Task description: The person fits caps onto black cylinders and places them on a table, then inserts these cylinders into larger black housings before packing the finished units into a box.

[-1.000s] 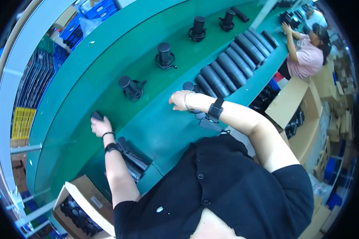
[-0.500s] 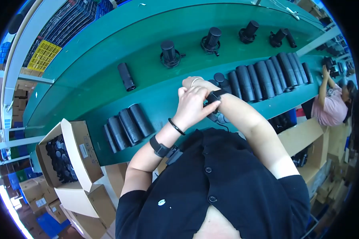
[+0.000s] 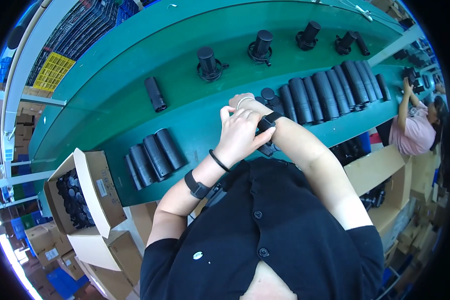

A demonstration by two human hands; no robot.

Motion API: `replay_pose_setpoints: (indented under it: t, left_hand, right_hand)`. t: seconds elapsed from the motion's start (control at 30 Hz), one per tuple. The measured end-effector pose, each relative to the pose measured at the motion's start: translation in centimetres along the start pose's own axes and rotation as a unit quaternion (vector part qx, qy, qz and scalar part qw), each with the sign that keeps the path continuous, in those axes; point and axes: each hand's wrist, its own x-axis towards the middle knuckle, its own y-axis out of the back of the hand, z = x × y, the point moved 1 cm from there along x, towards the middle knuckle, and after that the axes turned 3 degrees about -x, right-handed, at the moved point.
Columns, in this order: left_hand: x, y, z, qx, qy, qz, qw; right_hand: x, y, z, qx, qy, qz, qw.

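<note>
My left hand (image 3: pixel 239 131) reaches across to my right wrist. Its thumb and forefinger pinch a black wristband (image 3: pixel 268 123) strapped there; its other fingers are bent. Beyond it, over the green bench, my right hand (image 3: pixel 242 98) hangs bent at the wrist, its fingers mostly hidden. A thin light bracelet (image 3: pixel 243 101) circles that wrist. Small round black parts (image 3: pixel 268 94) stand beside my right forearm. A row of black ribbed cylinders (image 3: pixel 326 95) lies to the right, and a smaller group of black cylinders (image 3: pixel 157 154) to the left.
Black microphone-like cylinders in ring mounts (image 3: pixel 208 65) stand along the back of the green bench (image 3: pixel 200 112), near a lone black tube (image 3: pixel 155 94). An open carton (image 3: pixel 101 185) of black parts is at left. Another person (image 3: pixel 417 125) works at far right.
The view has shifted slightly, so the bench items sit a little further left. My left thumb and forefinger stay at the wristband; both arms keep nearly the same pose.
</note>
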Motion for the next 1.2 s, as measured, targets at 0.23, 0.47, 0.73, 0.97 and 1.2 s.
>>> replay_pose_setpoints:
  t: [0.23,0.47,0.73,0.97,1.2]
  left_hand:
    - [-0.3,0.3,-0.4,0.013,0.031,0.038,0.999]
    - [-0.5,0.2,1.1,-0.119,-0.169,-0.017,0.978]
    - [-0.3,-0.3,-0.7,-0.093,0.07,-0.02,0.993]
    - [0.2,-1.0,-2.6,-0.099,0.152,-0.077,0.98]
    - [0.1,0.0,0.8,-0.023,0.013,0.006,1.0]
  right_hand:
    - [-4.7,1.8,0.3,-0.036,0.055,0.011,0.998]
    - [-2.1,2.7,1.2,-0.009,-0.017,-0.045,0.999]
    - [-3.7,4.4,1.3,0.016,-0.021,-0.033,0.999]
    - [-3.7,4.1,1.4,0.032,-0.021,-0.076,0.996]
    - [-3.2,3.9,1.4,-0.002,-0.046,-0.014,0.999]
